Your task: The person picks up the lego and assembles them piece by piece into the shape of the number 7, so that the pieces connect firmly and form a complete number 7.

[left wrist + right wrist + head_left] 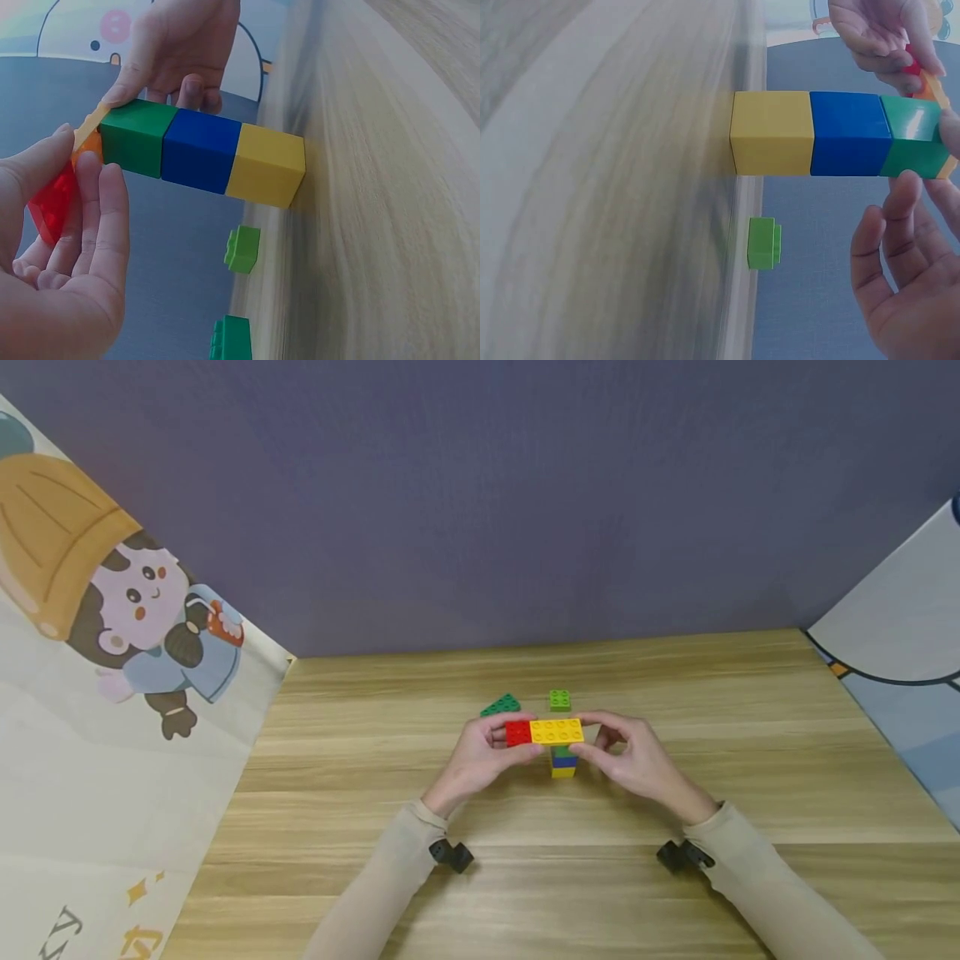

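A thin yellow building brick (557, 732), several studs long, lies across the top of an upright tower. That tower stacks a green brick (139, 137) on a blue brick (200, 150) on a yellow bottom brick (268, 165). At its left end the long brick meets a red brick (517, 733). My left hand (478, 752) pinches the red brick and the long brick's left part between thumb and fingers. Thumb and fingers of my right hand (633, 756) pinch the right end. Whether the long brick is pressed fully onto the green one, I cannot tell.
Behind the tower a light green brick (559, 700) stands on the wooden table (420, 893). A dark green, wedge-shaped studded brick (501, 704) lies to its left. A dark blue-grey panel (480, 510) rises at the table's back edge; printed panels flank both sides.
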### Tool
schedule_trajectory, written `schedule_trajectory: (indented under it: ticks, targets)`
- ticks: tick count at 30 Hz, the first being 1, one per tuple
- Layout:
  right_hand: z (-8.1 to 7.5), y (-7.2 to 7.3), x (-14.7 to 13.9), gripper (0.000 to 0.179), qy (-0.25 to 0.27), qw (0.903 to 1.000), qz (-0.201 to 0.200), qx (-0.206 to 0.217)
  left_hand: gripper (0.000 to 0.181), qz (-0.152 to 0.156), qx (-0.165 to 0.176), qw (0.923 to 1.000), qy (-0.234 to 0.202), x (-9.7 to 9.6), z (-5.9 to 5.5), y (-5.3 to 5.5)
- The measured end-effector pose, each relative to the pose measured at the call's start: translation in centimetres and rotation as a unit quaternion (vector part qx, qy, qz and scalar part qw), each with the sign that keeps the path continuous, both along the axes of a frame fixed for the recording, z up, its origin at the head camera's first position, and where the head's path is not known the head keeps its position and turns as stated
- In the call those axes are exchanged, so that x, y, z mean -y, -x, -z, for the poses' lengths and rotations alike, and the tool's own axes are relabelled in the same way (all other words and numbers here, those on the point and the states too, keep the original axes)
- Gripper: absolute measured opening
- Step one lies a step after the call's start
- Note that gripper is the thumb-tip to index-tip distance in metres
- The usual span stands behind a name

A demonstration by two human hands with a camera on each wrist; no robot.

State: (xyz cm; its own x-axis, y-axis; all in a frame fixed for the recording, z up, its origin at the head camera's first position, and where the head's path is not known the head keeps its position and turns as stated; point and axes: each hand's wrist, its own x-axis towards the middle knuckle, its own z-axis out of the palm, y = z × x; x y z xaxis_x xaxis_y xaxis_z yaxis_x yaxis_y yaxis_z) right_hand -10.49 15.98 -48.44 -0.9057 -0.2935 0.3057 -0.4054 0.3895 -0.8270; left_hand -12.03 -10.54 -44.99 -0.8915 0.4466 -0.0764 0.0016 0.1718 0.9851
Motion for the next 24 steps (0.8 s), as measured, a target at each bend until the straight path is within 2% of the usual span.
schedule_trajectory:
  ticks: [8,17,24]
  targets:
    - [-0.15,0.33,-0.14,0.042,0.000,1.0000,0.000,0.005,0.054,-0.001,-0.008,1.0000,-0.001,-0.15,-0.03,0.21]
    - [-0.75,0.52,-0.55,0.043,-0.005,0.9985,-0.009,0.053,0.051,-0.004,-0.010,0.9999,-0.002,-0.35,-0.10,0.28]
    - [-0.84,1.01,-0.89,0.050,0.001,0.9976,-0.031,0.062,0.050,-0.007,-0.006,1.0000,0.000,-0.40,-0.04,0.33]
